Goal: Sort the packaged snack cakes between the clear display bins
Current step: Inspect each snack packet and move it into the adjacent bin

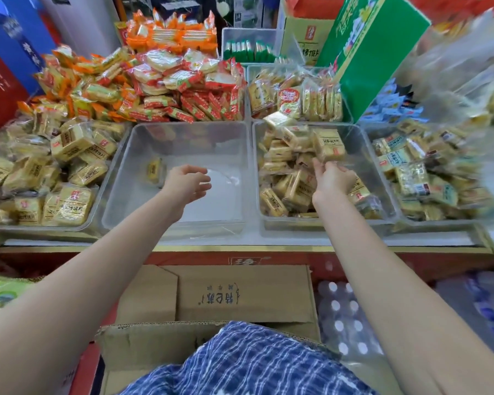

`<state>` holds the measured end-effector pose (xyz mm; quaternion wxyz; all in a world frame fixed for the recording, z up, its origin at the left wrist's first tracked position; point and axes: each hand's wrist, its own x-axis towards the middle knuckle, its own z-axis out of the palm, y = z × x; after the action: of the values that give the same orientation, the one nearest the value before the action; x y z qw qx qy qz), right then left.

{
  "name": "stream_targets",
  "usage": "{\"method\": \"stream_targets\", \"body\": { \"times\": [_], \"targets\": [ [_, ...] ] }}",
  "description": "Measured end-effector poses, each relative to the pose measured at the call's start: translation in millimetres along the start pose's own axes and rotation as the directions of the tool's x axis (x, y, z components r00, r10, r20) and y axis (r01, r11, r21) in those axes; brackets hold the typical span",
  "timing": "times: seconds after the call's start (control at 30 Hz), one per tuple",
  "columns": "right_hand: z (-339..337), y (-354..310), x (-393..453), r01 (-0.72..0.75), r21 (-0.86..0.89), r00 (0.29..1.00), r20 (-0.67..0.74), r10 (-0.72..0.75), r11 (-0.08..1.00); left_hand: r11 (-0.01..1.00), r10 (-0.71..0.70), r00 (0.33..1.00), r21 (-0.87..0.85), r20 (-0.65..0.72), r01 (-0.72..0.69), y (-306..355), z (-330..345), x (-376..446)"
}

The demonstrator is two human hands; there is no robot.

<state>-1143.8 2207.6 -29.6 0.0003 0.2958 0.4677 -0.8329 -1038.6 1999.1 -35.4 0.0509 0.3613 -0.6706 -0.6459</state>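
Observation:
Two clear bins sit side by side in front of me. The middle bin (pixel 183 132) holds one yellow snack cake pack (pixel 154 169) on its floor at the left. My left hand (pixel 187 182) hovers over this bin with fingers loosely spread and holds nothing. The right bin (pixel 382 195) is filled with several yellow snack cake packs (pixel 285 192). My right hand (pixel 334 181) reaches into it and pinches a yellow pack (pixel 328 145) by its lower edge, lifted above the pile.
More bins of yellow packs stand at the far left (pixel 40 166) and far right (pixel 428 172). Red and orange snack packs (pixel 183 81) pile up behind. A green carton (pixel 368 52) leans at the back right. Cardboard boxes (pixel 240 295) and bottled water (pixel 345 317) sit below the counter.

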Motion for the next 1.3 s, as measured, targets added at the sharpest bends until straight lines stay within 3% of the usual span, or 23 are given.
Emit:
{"method": "stream_targets", "body": {
  "times": [0.1, 0.27, 0.37, 0.47, 0.67, 0.77, 0.83, 0.9, 1.1, 1.2, 1.3],
  "targets": [
    [-7, 10, -5, -0.059, -0.193, 0.987, 0.137, 0.087, 0.979, 0.998, 0.018, 1.0, 0.06, 0.016, -0.019, -5, 7, 6],
    [9, 29, -16, 0.035, -0.424, 0.938, 0.328, 0.117, 0.905, 0.993, 0.046, 0.998, 0.112, -0.047, -0.04, -13, -4, 15],
    [31, 52, -22, 0.082, -0.509, 0.883, 0.436, 0.175, 0.857, 0.961, 0.126, 0.982, 0.264, -0.139, -0.086, -22, -31, 17],
    [62, 91, -29, 0.141, -0.631, 0.818, 0.508, 0.269, 0.763, 0.83, 0.262, 0.946, 0.544, -0.19, -0.121, -33, -70, 20],
    [118, 181, -39, 0.276, -0.8, 0.712, 0.543, 0.445, 0.533, 0.448, 0.482, 0.872, 0.879, -0.083, -0.163, -70, -143, 53],
    [141, 215, -29, 0.483, -0.795, 0.632, 0.607, 0.481, 0.367, 0.404, 0.555, 0.828, 0.897, -0.085, -0.179, -90, -149, 66],
    [162, 234, -19, 0.708, -0.683, 0.538, 0.686, 0.49, 0.179, 0.4, 0.569, 0.815, 0.902, -0.105, -0.163, -97, -147, 71],
    [181, 252, -12, 0.834, -0.552, 0.466, 0.733, 0.496, 0.032, 0.421, 0.581, 0.805, 0.891, -0.119, -0.172, -100, -146, 74],
    [219, 288, -8, 0.865, -0.501, 0.439, 0.729, 0.526, -0.027, 0.446, 0.631, 0.765, 0.867, -0.13, -0.221, -107, -148, 78],
    [222, 289, -16, 0.886, -0.453, 0.439, 0.758, 0.483, -0.094, 0.46, 0.635, 0.759, 0.86, -0.145, -0.221, -109, -146, 78],
    [211, 284, -25, 0.903, -0.418, 0.405, 0.744, 0.532, -0.102, 0.463, 0.642, 0.751, 0.86, -0.156, -0.216, -108, -146, 76]
  ]
}}
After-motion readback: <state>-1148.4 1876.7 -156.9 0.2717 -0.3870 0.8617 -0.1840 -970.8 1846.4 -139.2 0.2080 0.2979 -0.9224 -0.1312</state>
